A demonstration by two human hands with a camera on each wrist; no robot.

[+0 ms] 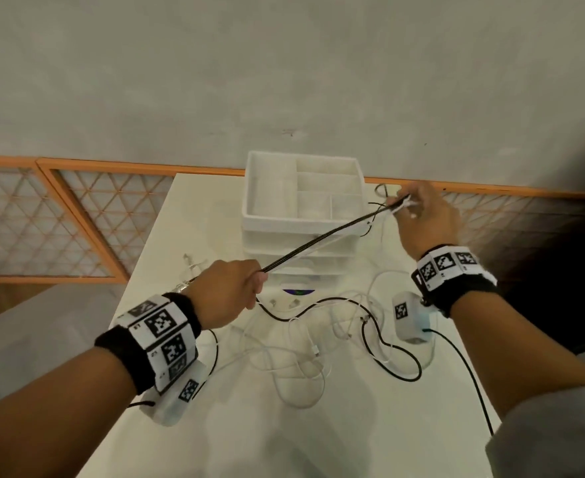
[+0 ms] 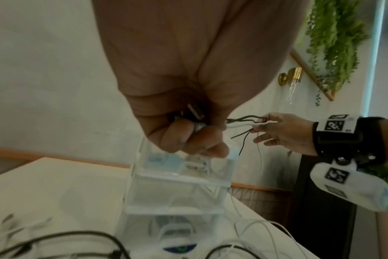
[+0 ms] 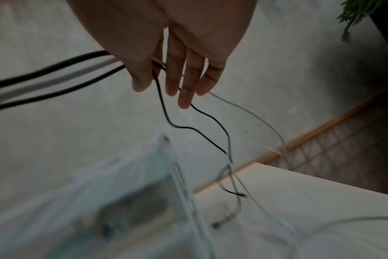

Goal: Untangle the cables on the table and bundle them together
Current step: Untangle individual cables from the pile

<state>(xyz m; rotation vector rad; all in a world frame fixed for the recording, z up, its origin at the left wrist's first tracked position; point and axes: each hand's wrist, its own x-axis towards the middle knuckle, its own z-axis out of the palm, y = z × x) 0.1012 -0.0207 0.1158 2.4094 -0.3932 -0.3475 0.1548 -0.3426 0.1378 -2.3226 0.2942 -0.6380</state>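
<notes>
A taut bundle of black and white cables (image 1: pixel 318 240) runs between my two hands above the table. My left hand (image 1: pixel 254 282) grips one end in a fist; in the left wrist view its fingers (image 2: pixel 188 133) curl round metal connectors (image 2: pixel 195 112). My right hand (image 1: pixel 406 203), raised at the far right, pinches the other end between thumb and forefinger (image 3: pixel 153 70), with the other fingers (image 3: pixel 186 91) straight. Loose cable tails (image 3: pixel 202 113) hang from it. More tangled black and white cables (image 1: pixel 322 343) lie on the white table (image 1: pixel 187 426).
A white drawer organizer (image 1: pixel 270 215) with an open compartment tray on top stands at the back of the table, under the stretched bundle. An orange-framed lattice (image 1: pixel 77 219) runs behind the table. The table's right edge (image 3: pixel 321 177) is close to my right hand.
</notes>
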